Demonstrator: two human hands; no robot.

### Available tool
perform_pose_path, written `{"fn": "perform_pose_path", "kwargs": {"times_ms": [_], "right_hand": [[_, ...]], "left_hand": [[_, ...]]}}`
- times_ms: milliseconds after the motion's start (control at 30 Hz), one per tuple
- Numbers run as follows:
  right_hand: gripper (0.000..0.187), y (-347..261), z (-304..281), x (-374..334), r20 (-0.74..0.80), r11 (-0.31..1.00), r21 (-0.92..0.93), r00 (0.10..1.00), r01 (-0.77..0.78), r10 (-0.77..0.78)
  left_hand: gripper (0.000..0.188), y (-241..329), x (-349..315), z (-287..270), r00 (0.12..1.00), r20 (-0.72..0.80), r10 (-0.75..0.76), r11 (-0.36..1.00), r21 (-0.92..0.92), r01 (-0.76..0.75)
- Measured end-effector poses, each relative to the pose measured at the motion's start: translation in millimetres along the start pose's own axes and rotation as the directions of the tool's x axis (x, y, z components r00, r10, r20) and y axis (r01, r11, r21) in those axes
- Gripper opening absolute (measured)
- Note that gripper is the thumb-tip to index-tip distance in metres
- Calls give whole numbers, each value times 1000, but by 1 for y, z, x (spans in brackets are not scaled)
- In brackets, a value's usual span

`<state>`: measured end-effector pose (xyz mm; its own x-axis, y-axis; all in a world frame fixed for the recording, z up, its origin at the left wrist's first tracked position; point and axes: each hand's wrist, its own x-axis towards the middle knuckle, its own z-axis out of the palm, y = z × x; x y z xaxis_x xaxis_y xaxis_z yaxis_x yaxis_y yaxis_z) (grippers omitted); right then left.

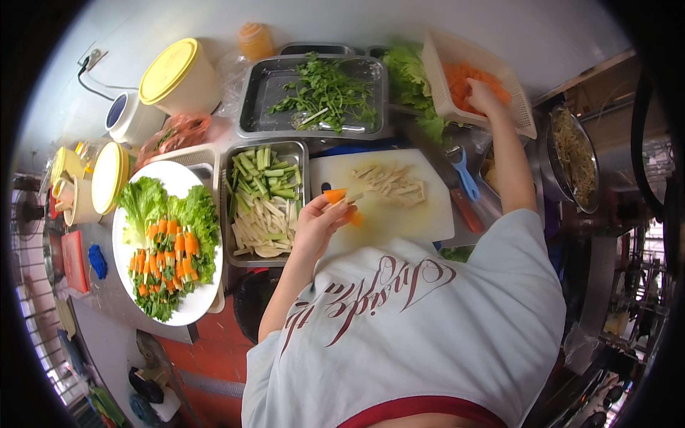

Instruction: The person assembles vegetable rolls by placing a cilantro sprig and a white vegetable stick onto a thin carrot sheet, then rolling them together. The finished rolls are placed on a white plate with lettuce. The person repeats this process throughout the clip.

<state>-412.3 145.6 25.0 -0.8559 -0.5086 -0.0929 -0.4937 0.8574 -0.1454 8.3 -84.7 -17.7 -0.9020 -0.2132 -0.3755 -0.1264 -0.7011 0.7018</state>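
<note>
My left hand [321, 225] is closed on an orange carrot slice [334, 195] wrapped around pale sticks, held over the near left side of the white cutting board [428, 225]. Part of the roll is hidden by the fingers. On the board lies a loose pile of pale cut strips [392, 185]. At the far right my right hand [486, 98] reaches into a cream basket [524, 118], its fingers bent together onto the thin carrot slices [464, 75]. The fingertips are partly hidden there.
Left of the board stands a tray [305, 160] of green and white sticks. An oval plate [189, 312] bears lettuce and carrot rolls. Behind is a tray [257, 93] of herbs, beside lettuce [407, 75]. A blue peeler [465, 173] and a red-brown handle [467, 210] lie right.
</note>
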Motion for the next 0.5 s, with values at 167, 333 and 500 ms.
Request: {"fn": "perform_pose_path", "kwargs": {"times_ms": [167,333,500], "right_hand": [[18,-59,-44,-36,-228,998,61,973,-25,38],[9,-150,-33,-106,-310,319,869,918,379,-246],[8,-223,38,-177,-149,189,911,719,368,-679]], "left_hand": [[16,0,-3,-11,1000,4,-3,987,-158,3],[21,-9,1,-23,999,-20,27,971,-238,-31],[26,2,-2,-12,1000,-15,-2,958,-288,-2]]}}
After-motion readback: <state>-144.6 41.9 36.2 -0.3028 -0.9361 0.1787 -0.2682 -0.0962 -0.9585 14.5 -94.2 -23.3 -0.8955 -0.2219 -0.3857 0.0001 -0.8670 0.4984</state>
